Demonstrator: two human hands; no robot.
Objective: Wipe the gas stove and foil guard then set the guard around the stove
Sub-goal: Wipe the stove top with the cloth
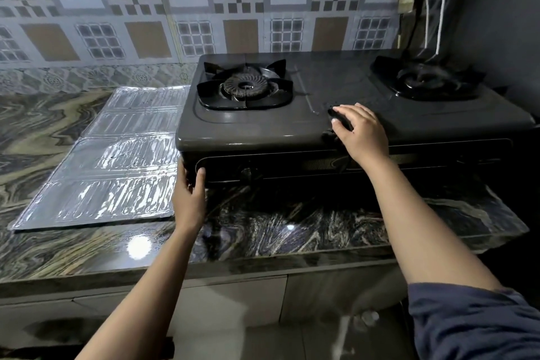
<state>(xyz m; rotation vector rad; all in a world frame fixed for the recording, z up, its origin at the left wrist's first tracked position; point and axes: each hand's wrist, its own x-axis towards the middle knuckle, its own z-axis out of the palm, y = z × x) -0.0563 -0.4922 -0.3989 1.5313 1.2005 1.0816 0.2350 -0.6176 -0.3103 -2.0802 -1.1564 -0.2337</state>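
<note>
A dark two-burner gas stove (336,88) stands on the marbled counter, right of centre. My left hand (190,196) grips its front left corner, thumb on the front panel. My right hand (361,133) presses a dark cloth (336,118) flat on the stove top near the front edge, between the two burners; most of the cloth is hidden under the palm. The silver foil guard (117,161) lies unfolded flat on the counter, left of the stove, its right edge against the stove's side.
The patterned tiled wall (175,9) runs behind the counter. A white cord (441,9) and a dark hose hang at the back right corner behind the right burner (423,79). The counter's front edge (263,260) is glossy, with cabinets below.
</note>
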